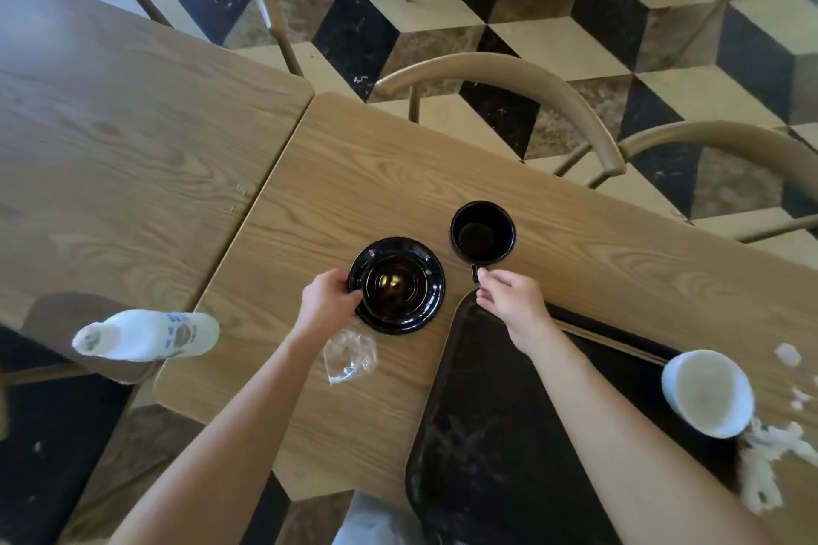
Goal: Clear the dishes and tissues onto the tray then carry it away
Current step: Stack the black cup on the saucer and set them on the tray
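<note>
A glossy black saucer (397, 285) lies on the wooden table (354, 173), and my left hand (328, 298) grips its left rim. To its right stands a black cup (482, 233); my right hand (513, 301) pinches its handle. A black tray (495, 434) lies under my right forearm at the table's near edge. A white bowl (707, 392) rests on the tray's right side. Torn white tissues (765, 460) are scattered to the right of the bowl. A crumpled clear plastic wrapper (349, 356) lies just below the saucer.
A second wooden table (110, 124) adjoins on the left. Curved-back chairs (509, 75) stand along the far side on a checkered floor. A foot in a white sock (148, 334) rests on a chair seat at the lower left.
</note>
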